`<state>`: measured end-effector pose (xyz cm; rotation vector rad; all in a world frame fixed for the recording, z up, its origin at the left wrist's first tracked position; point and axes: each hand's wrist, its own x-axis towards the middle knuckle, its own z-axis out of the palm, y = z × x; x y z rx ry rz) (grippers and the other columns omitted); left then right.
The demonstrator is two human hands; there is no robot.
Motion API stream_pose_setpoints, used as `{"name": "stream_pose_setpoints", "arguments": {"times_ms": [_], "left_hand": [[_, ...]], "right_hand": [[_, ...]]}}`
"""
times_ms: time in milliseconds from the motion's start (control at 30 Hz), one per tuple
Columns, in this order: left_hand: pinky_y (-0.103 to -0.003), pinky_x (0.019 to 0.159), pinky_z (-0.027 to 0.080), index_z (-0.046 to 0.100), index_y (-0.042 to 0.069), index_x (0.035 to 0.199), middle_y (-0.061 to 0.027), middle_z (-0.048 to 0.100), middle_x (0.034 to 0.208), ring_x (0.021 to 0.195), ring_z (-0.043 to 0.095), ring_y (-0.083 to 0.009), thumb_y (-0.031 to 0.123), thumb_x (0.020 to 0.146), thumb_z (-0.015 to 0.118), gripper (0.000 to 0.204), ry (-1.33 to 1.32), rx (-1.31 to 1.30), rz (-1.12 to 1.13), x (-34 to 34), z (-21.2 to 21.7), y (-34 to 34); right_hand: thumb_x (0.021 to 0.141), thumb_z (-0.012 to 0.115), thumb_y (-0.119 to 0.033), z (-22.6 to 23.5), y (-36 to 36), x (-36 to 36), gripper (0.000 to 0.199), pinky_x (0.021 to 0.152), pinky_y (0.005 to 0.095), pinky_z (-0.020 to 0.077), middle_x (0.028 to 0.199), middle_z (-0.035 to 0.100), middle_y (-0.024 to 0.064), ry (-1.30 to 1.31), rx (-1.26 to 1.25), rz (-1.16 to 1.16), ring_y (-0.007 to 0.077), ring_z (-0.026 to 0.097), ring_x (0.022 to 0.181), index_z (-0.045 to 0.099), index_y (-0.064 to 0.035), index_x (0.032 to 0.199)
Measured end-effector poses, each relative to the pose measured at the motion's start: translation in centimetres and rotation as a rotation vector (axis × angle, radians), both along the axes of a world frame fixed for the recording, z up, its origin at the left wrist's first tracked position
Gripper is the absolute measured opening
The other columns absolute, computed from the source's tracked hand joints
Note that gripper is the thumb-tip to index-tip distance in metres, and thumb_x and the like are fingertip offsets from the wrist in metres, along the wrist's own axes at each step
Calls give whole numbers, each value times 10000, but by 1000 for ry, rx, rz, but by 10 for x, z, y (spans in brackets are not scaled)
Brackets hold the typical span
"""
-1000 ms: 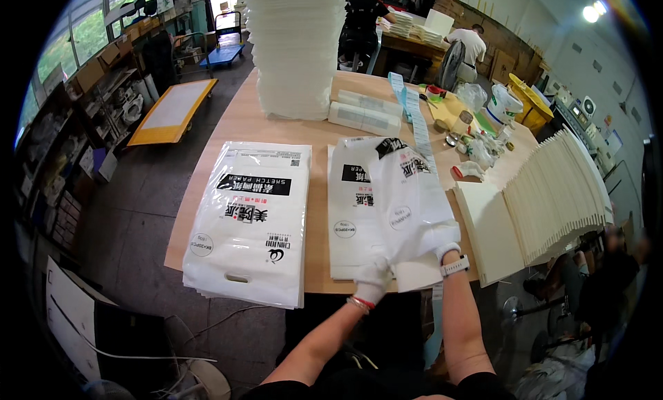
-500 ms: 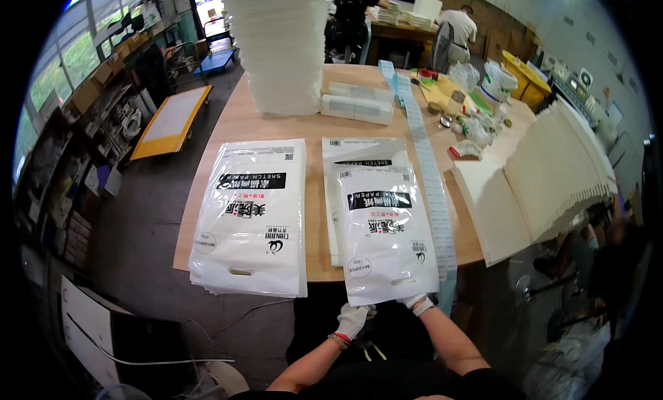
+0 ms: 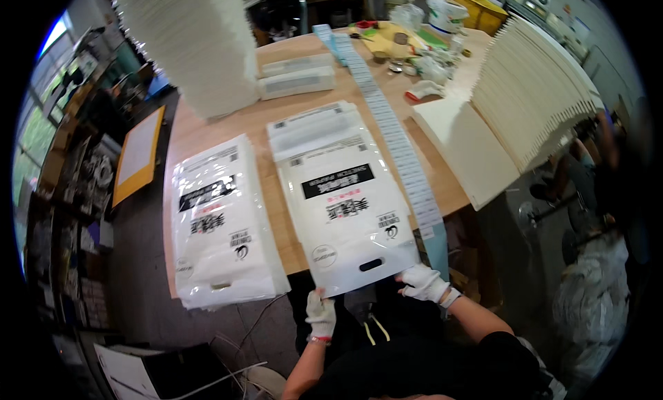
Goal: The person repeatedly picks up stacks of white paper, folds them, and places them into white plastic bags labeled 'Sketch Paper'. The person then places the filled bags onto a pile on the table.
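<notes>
Head view, wooden table (image 3: 228, 134) in cluttered workshop, gloved hands, left (image 3: 321, 315), right (image 3: 423, 282), gripping white bag (image 3: 345, 210).

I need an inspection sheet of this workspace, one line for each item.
Surface: wooden table, mostly covered.
Job's things: white plastic bag, near edge overhanging the table; bag stack beside it.
Clutter: label strip, tall white stack, fanned white sheets, small items at the far end.
Hands: gloved left hand and right hand grip the bag's near edge.
Cables: thin cords hang below the table edge.
Surroundings: shelves on the left, yellow bin behind.
</notes>
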<state>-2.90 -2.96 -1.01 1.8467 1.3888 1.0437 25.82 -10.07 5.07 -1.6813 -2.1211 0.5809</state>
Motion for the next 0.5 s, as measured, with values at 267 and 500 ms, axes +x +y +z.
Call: {"name": "stream_pose_setpoints", "arguments": {"times_ms": [267,500], "left_hand": [[-309,584,450,569,30,913,-114,519,774,658,551,-228,18,710,612,208,-25,8,-293,34,79,13],[-219,494,418,544,57,1063,33,465,655,528,448,-97,169,886,488,217,-516,-1153,-465,210,86,67]], "right_hand": [[798,578,-251,-22,20,126,220,571,316,406,663,554,99,367,-139,-1121,188,513,610,512,-44,768],[811,510,-82,-9,41,146,57,642,224,424,780,609,51,646,-178,-895,96,535,690,522,-29,831]]}}
